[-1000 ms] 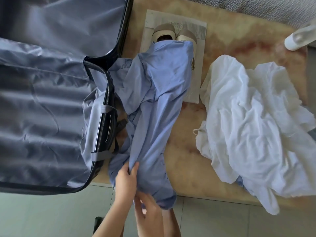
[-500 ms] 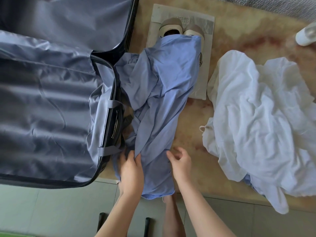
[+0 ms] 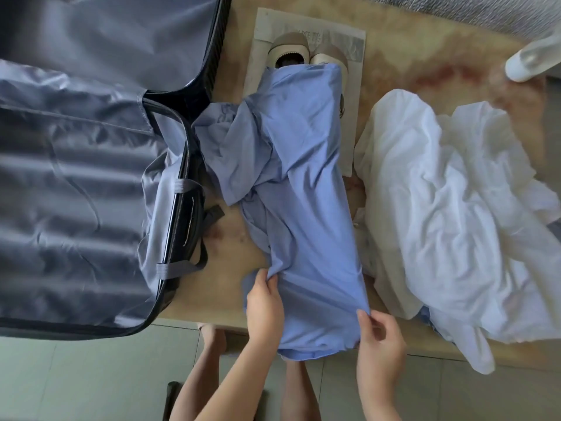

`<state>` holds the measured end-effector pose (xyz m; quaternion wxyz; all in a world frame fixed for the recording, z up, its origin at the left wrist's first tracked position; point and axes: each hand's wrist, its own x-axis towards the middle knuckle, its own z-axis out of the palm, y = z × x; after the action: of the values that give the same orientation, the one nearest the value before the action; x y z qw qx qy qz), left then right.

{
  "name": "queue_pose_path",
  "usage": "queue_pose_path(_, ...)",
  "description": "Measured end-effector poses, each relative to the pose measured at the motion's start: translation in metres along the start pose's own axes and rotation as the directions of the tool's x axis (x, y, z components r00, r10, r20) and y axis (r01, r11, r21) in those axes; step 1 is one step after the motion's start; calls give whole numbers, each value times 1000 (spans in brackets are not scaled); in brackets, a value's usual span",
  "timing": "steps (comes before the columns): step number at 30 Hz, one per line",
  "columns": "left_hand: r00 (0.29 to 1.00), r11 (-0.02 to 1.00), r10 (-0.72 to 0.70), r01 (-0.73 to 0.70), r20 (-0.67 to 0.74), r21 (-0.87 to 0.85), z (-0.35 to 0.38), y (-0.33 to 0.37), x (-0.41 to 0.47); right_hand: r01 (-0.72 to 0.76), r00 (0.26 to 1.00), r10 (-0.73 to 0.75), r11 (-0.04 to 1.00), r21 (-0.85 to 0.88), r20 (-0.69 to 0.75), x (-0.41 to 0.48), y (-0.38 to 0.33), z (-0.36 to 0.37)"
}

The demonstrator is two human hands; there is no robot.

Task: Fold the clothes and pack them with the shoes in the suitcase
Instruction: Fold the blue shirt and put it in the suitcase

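A light blue shirt lies lengthwise down the middle of the table, its far end draped over a pair of beige shoes. My left hand grips the shirt's near left edge. My right hand pinches its near right corner at the table's front edge. An open suitcase with grey lining fills the left side. A heap of crumpled white clothes lies on the right.
The shoes stand on a pale dust bag at the back of the marbled table. A white bottle-like object lies at the far right. Tiled floor and my legs show below the table's front edge.
My hands have moved apart, the right one sliding to the shirt's near right corner. The lower part of the shirt is now spread wider and flatter.
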<state>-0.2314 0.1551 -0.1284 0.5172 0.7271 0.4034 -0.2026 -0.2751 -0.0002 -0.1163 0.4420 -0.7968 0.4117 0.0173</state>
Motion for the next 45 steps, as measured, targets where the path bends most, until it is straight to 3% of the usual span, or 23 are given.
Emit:
queue_pose_path(5, 995, 991, -98, 97, 13, 88, 1, -11, 3, 2, 998, 7, 992, -124, 68, 14, 8, 6)
queue_pose_path(8, 997, 989, -72, 74, -21, 130, -8, -10, 5, 143, 987, -123, 970, -199, 106, 25, -6, 23)
queue_pose_path(12, 988, 998, 10, -1, -154, 61, -11, 10, 18, 283, 947, -249, 945, -164, 202, 36, -38, 48)
queue_pose_path(17, 981, 994, -92, 80, -171, -74, -15, 38, 60, 448, 881, -379, 862, -237, 285, 32, -63, 95)
queue_pose_path(22, 984, 982, -120, 98, -132, -164, -18, 49, 78, 455, 869, -322, 818, -351, 377, 18, -59, 129)
queue_pose_path(25, 990, 989, -49, 29, -134, -145, -20, 45, 77, 457, 873, -348, 828, -325, 342, 11, -57, 136)
queue_pose_path(28, 982, 981, -46, 10, -184, -193, -25, 34, 73, 535, 842, -494, 818, -213, 218, 6, -59, 132)
queue_pose_path(31, 972, 961, -97, 36, -213, -273, -30, 27, 74, 638, 766, -616, 764, -96, 185, 0, -62, 119)
queue_pose_path(33, 967, 959, -115, 49, -226, -280, -33, 28, 74, 755, 649, -730, 653, -63, 213, -6, -62, 110)
queue_pose_path(35, 978, 954, -116, 62, -172, -295, -36, 30, 75, 837, 534, -797, 545, -44, 284, -12, -60, 106)
queue_pose_path(37, 989, 935, -122, 87, -80, -343, -38, 33, 75, 860, 482, -778, 509, -44, 403, -15, -51, 108)
queue_pose_path(41, 981, 850, -181, 195, 75, -489, -38, 34, 74, 804, 556, -659, 582, -125, 506, -8, -43, 116)
queue_pose_path(45, 991, 923, -136, 123, -10, -364, -38, 32, 77, 774, 612, -688, 623, -117, 389, 5, -63, 114)
